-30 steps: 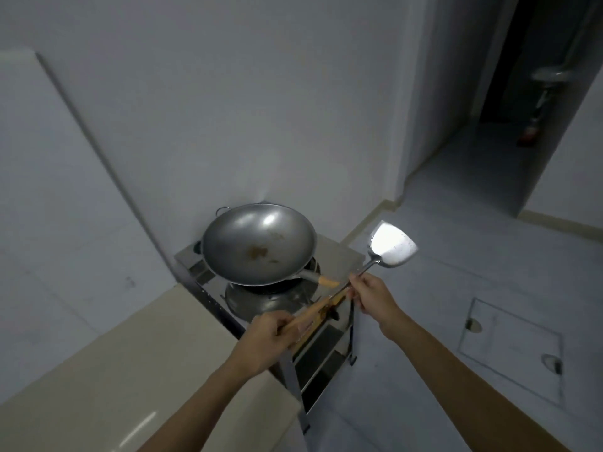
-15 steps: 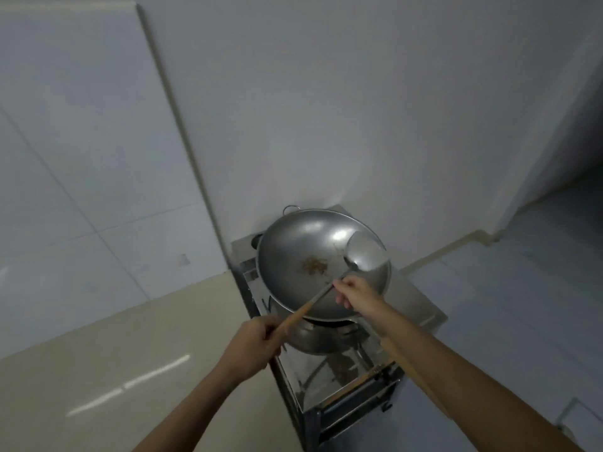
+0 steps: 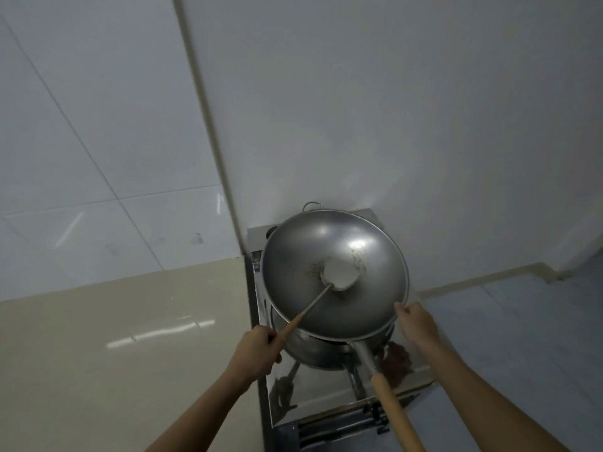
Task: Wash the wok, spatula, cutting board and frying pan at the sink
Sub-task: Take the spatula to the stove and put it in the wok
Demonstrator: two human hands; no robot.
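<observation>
Head view: left hand [image 3: 254, 352] curls round the spatula [image 3: 329, 282] handle, blade lying inside the wok [image 3: 332, 275]. Right hand [image 3: 417, 324], fingers curled, grips the wok rim. The steel wok sits on the stove [image 3: 326, 396], bearing brown residue.

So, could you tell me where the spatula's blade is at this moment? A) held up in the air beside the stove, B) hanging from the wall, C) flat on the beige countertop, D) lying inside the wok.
D: the spatula has its pale blade resting in the bowl of the wok, while the left hand grips its wooden handle.
</observation>
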